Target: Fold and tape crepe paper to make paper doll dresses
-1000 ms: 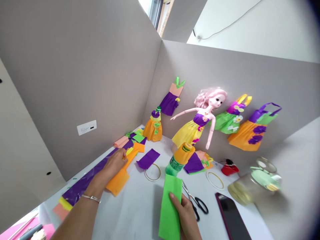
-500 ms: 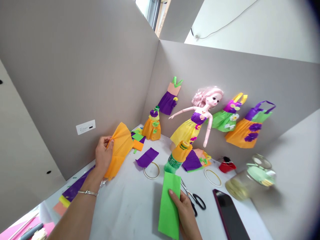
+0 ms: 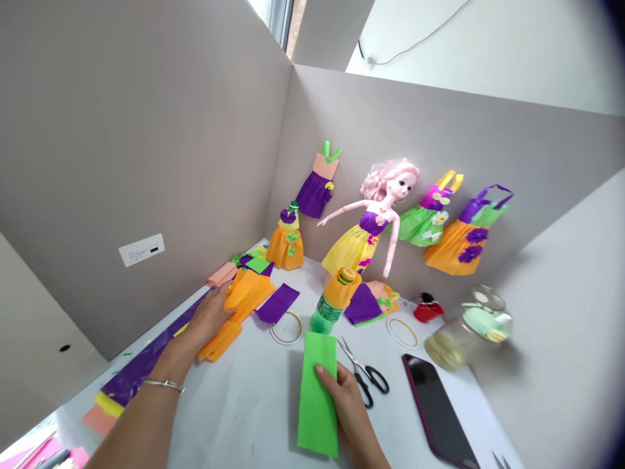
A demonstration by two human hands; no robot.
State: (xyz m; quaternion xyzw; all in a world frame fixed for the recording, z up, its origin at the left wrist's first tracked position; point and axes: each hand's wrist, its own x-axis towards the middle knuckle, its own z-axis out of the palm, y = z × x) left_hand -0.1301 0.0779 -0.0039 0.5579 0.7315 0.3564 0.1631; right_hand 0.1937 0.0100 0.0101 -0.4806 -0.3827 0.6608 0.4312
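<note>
White table (image 3: 254, 404) boxed by grey partitions (image 3: 146, 130); wall socket (image 3: 141, 249) at left. Doll (image 3: 371, 225) and paper dresses (image 3: 454, 238) stand against the far partition. No writing legible; bottle (image 3: 329, 306) label too blurred to read. Jar (image 3: 463, 332) at right, lying tilted, contents possibly pale liquid. Phone (image 3: 437, 410) near right. Left hand (image 3: 208, 316), fingers flat, presses orange paper (image 3: 239, 306) at far left. Right hand (image 3: 344, 400) pins green paper (image 3: 317, 397) near centre, scissors (image 3: 364, 371) just beside it.
</note>
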